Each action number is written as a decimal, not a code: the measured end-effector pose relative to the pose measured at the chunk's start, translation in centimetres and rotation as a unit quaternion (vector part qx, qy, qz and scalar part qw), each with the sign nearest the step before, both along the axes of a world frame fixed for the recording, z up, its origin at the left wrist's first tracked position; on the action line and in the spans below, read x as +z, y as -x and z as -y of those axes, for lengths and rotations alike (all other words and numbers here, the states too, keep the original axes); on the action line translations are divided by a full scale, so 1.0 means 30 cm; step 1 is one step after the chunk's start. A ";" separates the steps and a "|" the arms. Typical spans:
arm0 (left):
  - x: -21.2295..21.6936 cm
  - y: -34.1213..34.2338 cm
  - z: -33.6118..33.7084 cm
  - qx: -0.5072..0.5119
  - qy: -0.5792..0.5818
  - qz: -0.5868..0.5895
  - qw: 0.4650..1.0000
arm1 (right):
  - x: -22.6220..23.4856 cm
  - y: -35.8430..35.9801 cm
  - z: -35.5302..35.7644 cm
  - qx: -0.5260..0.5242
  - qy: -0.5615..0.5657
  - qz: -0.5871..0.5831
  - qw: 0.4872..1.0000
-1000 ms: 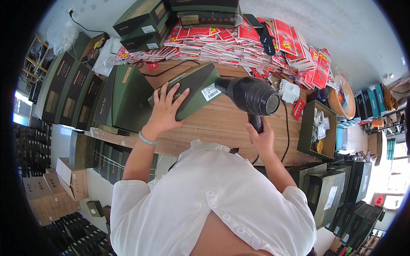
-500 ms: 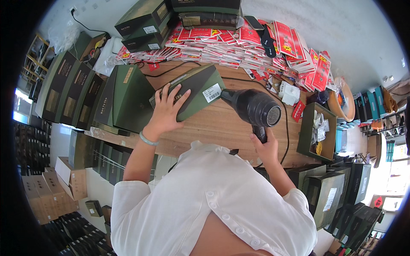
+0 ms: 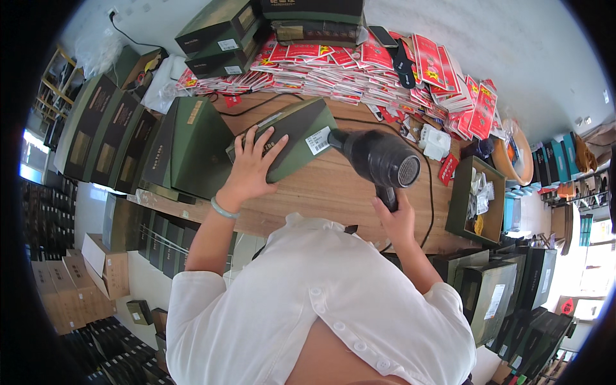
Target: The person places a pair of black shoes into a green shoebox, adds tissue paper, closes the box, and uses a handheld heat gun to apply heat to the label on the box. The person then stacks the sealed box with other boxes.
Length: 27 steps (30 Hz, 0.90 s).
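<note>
My left hand (image 3: pixel 255 163) steadies a dark green shoe box (image 3: pixel 298 138) on the wooden table (image 3: pixel 314 199), fingers spread over its side and thumb along the near edge. The box sits at an angle, a white barcode label (image 3: pixel 318 140) on its right end. In my right hand (image 3: pixel 396 218) is a black hair dryer (image 3: pixel 378 157), gripped by its handle. The dryer's nozzle points left, right at the label's edge; whether it touches cannot be made out. Just left of my left hand leans a bigger green box (image 3: pixel 199 147).
Red printed cards (image 3: pixel 321 74) are heaped along the wall, with a phone (image 3: pixel 382 36) and black insoles (image 3: pixel 405 67) on top. Stacked boxes (image 3: pixel 218 29) stand at the back left. An open green box (image 3: pixel 476 199) holds small packets at the right. A black cord (image 3: pixel 432 205) crosses the table.
The hair dryer has shifted slightly left and down, bringing its nozzle closer to the label. My left hand and the shoe box stay nearly where they were.
</note>
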<state>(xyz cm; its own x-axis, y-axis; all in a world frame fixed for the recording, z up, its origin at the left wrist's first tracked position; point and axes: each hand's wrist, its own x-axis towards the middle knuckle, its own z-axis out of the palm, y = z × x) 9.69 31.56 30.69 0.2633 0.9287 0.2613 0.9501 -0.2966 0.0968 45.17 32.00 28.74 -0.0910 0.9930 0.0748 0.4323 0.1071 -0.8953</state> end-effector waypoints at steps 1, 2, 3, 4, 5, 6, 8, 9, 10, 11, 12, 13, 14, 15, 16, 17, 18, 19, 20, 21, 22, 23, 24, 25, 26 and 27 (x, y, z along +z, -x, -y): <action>0.001 -0.001 0.002 0.003 0.001 0.001 1.000 | -0.001 0.007 -0.006 -0.001 0.024 -0.005 1.000; 0.002 -0.002 0.005 0.005 0.003 -0.001 1.000 | 0.030 0.041 -0.021 -0.002 0.047 -0.012 0.999; 0.003 -0.002 0.006 0.008 0.003 -0.002 1.000 | 0.056 0.066 -0.025 -0.003 0.070 -0.019 0.997; 0.002 -0.004 0.007 0.007 0.003 -0.003 1.000 | 0.067 0.072 -0.014 0.011 0.089 -0.018 0.996; 0.002 -0.001 0.006 0.007 0.002 -0.004 1.000 | 0.079 0.083 -0.009 0.025 0.106 -0.018 0.994; 0.002 0.001 0.005 0.007 0.001 -0.005 1.000 | 0.084 0.088 -0.006 0.040 0.123 -0.018 0.991; 0.000 0.000 0.002 0.000 -0.002 0.000 1.000 | 0.053 0.043 0.024 0.041 0.099 0.002 0.994; 0.001 0.000 0.001 -0.001 -0.005 0.002 1.000 | 0.045 0.013 0.036 0.037 0.075 0.023 0.996; 0.004 0.003 0.000 0.000 -0.008 0.001 1.000 | 0.040 0.000 0.035 0.033 0.050 0.045 0.997; 0.004 -0.003 0.004 -0.002 -0.008 0.001 1.000 | 0.092 0.000 0.043 0.012 0.050 0.043 0.998; 0.003 -0.007 0.007 -0.004 -0.007 0.002 1.000 | 0.082 0.003 0.028 0.000 0.067 0.023 0.997; 0.005 -0.008 0.010 0.001 -0.001 -0.002 1.000 | 0.061 0.011 0.000 -0.011 0.084 0.003 0.996; 0.010 -0.008 0.010 0.005 0.005 -0.006 1.000 | 0.057 0.019 -0.023 -0.024 0.101 -0.018 0.994; 0.012 -0.010 0.010 0.009 0.012 -0.010 1.000 | 0.056 0.041 -0.033 -0.027 0.112 -0.025 0.993; 0.012 -0.014 0.007 0.008 0.013 -0.010 1.000 | 0.062 0.057 -0.026 -0.010 0.100 -0.013 0.995; 0.014 -0.011 0.005 0.010 0.012 -0.011 1.000 | 0.071 0.077 -0.021 0.011 0.087 -0.001 0.996; 0.015 -0.010 0.005 0.011 0.012 -0.012 1.000 | 0.075 0.086 -0.019 0.031 0.074 0.011 0.997; 0.010 -0.011 0.006 0.008 0.010 -0.009 1.000 | 0.069 0.078 0.002 0.048 0.045 0.019 0.998; 0.004 -0.004 0.006 0.006 0.007 -0.006 1.000 | 0.068 0.066 0.022 0.049 0.049 0.029 0.997; 0.000 0.000 0.002 0.006 0.004 -0.003 1.000 | 0.067 0.041 0.037 0.050 0.052 0.040 0.997; 0.004 0.001 0.001 0.008 0.004 -0.005 1.000 | 0.067 0.018 0.040 0.052 0.056 0.052 0.996; 0.009 -0.006 0.007 0.008 0.006 -0.007 1.000 | 0.078 0.004 0.044 0.040 0.041 0.034 0.998; 0.011 -0.011 0.011 0.007 0.009 -0.010 1.000 | 0.087 0.007 0.033 0.021 0.067 0.025 0.997; 0.010 -0.010 0.012 0.011 0.007 -0.011 1.000 | 0.102 0.015 0.007 0.002 0.093 0.015 0.996; 0.007 -0.010 0.013 0.012 0.006 -0.012 1.000 | 0.115 0.025 -0.012 -0.020 0.120 0.005 0.993; 0.004 -0.012 0.013 0.013 0.006 -0.013 1.000 | 0.098 0.040 -0.027 -0.025 0.122 0.026 0.992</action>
<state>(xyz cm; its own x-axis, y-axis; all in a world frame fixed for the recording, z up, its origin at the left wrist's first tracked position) 10.04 31.16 30.81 0.2463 0.9379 0.2442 0.9595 -0.2715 0.0750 43.98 32.80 31.66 -0.0382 0.9844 -0.1719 0.4771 -0.1332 -0.8687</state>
